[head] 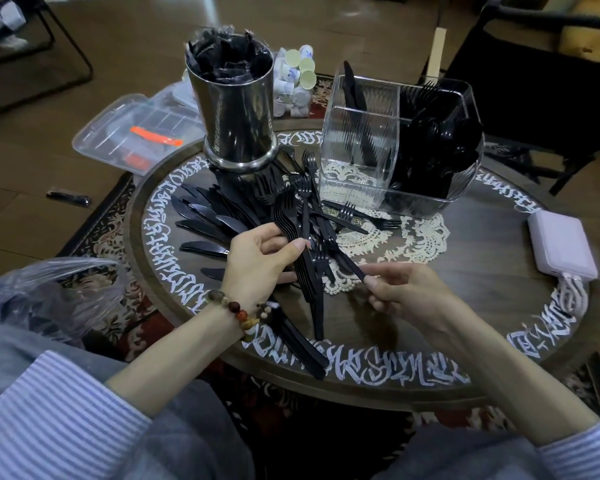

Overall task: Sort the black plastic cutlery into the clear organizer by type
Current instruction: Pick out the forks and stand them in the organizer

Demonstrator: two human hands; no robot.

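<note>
The left hand (257, 261) clamps a stack of black forks (293, 220) upright over the counter (465, 306); the right hand (406, 289) pinches one fork's handle (352, 268). The clear organizer (361, 147) holds knives, forks and spoons in separate compartments.

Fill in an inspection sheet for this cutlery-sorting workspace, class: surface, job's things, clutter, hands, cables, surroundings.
Surface: round dark wooden table with white lettering, lace doily.
Job's things: clear plastic organizer, right side full; loose black plastic forks and knives.
Clutter: steel canister, paper cups, lilac power bank.
Hands: left hand grips fork bundle; right hand pinches one black utensil.
Cables: white cord from power bank.
Surroundings: patterned rug, black chair.
</note>
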